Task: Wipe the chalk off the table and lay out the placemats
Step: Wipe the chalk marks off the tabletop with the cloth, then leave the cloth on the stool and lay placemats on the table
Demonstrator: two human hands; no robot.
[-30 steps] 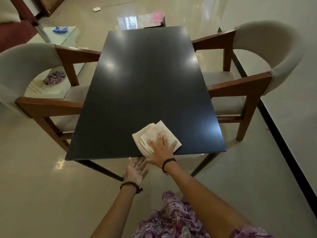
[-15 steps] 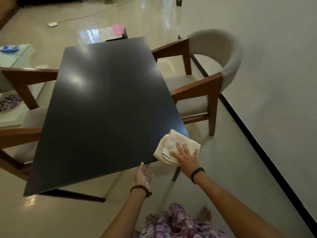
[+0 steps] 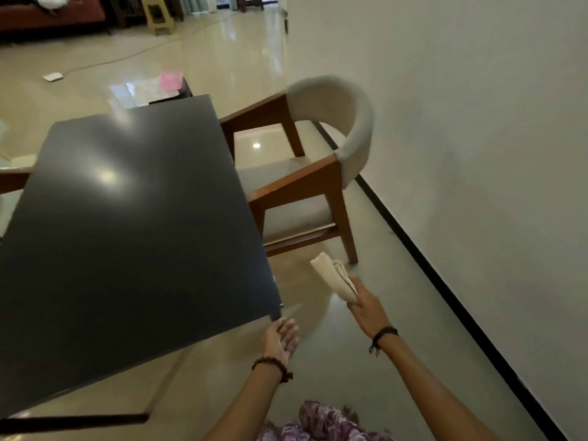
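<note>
Wiping looks done: my right hand (image 3: 366, 308) grips the folded cloth (image 3: 334, 275) off the tabletop's (image 3: 127, 233) near right corner; left hand (image 3: 281, 340) relaxed, empty. Next, fetch placemats.

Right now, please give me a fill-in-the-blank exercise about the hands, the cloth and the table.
1. The cloth is held in the ____ hand.
2. The left hand is open, with its palm facing ____.
3. The cloth is off the table, over the ____.
4. The chair stands between the table and the ____.

Missing words: right; up; floor; wall
</note>
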